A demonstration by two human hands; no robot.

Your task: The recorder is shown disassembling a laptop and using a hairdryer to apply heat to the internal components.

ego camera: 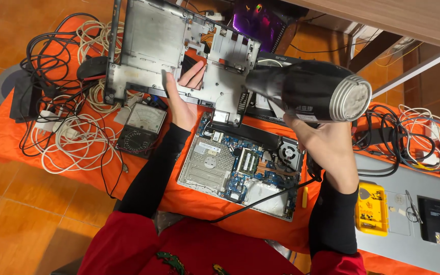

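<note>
Heat gun (309,90) (black, right of centre) is gripped by the right hand (327,140), fingers wrapped around its handle; laptop cover (179,51) is clamped by left hand (183,99) fingers, upper centre.

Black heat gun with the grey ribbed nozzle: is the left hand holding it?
No, the right hand grips the black heat gun; the left hand holds the grey laptop cover.

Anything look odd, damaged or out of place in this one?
Nothing looks damaged. A laptop lies opened, its circuit board bare. The left hand holds its removed cover; the right hand holds a hair dryer. Cables lie tangled at the left.
</note>
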